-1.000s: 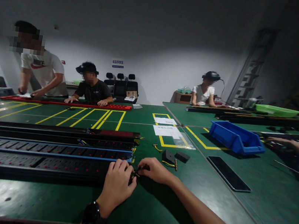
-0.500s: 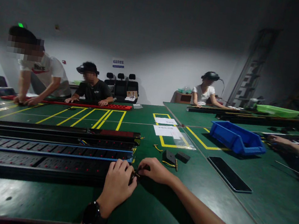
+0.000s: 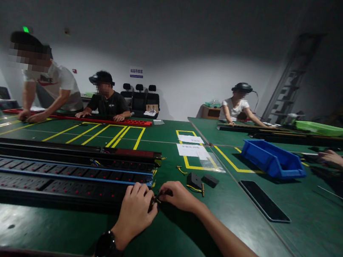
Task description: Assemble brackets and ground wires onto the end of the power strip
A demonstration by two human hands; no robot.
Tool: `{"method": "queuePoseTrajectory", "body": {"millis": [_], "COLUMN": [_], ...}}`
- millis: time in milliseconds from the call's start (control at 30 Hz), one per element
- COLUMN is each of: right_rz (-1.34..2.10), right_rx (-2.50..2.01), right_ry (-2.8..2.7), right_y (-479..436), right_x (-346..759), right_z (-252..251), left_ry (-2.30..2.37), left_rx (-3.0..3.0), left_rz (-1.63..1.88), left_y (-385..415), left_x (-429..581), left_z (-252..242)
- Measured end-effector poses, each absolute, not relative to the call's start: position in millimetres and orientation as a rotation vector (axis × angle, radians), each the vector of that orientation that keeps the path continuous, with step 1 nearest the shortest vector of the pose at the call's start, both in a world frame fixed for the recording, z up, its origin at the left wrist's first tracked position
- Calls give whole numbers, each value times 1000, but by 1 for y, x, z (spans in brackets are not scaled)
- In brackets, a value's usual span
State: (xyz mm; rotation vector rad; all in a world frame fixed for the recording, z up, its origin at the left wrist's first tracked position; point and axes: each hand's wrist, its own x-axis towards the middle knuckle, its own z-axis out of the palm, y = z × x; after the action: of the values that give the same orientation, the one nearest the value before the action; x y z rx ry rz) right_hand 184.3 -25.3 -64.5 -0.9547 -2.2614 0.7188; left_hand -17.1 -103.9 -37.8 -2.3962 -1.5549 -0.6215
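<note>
My left hand [image 3: 138,209], with a black watch at the wrist, is closed over the right end of the nearest black socket strip [image 3: 85,190]. Close beside its thumb, my right hand [image 3: 176,194] is pinched on something small and dark at the strip's end, too small to make out. A blue-edged strip [image 3: 56,168] and a black rail [image 3: 58,149] lie parallel behind the nearest strip. Right of these are black blocks [image 3: 194,180] and yellow wire pieces [image 3: 181,170] on the green table [image 3: 198,252].
A blue bin [image 3: 272,161] and a phone-like black slab [image 3: 263,201] lie to the right. Papers [image 3: 190,150] lie ahead. Another person's hand [image 3: 331,159] is at the right, near a screwdriver [image 3: 335,195]. Three people work across the tables.
My hands have hardly moved. At the right edge, the other person's hand has shifted slightly. The far right person's arm reaches farther along the rails.
</note>
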Motion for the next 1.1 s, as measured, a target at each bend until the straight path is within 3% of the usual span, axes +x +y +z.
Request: {"method": "queuePoseTrajectory", "body": {"millis": [1100], "right_rz": [720], "right_rx": [-976], "right_ry": [-2275], "right_y": [-26], "right_x": [184], "right_z": [-62], "left_ry": [-1546], "left_rx": [-2399], "left_rz": [-622], "left_y": [-104], "left_x": [-17], "left_z": [-38]}}
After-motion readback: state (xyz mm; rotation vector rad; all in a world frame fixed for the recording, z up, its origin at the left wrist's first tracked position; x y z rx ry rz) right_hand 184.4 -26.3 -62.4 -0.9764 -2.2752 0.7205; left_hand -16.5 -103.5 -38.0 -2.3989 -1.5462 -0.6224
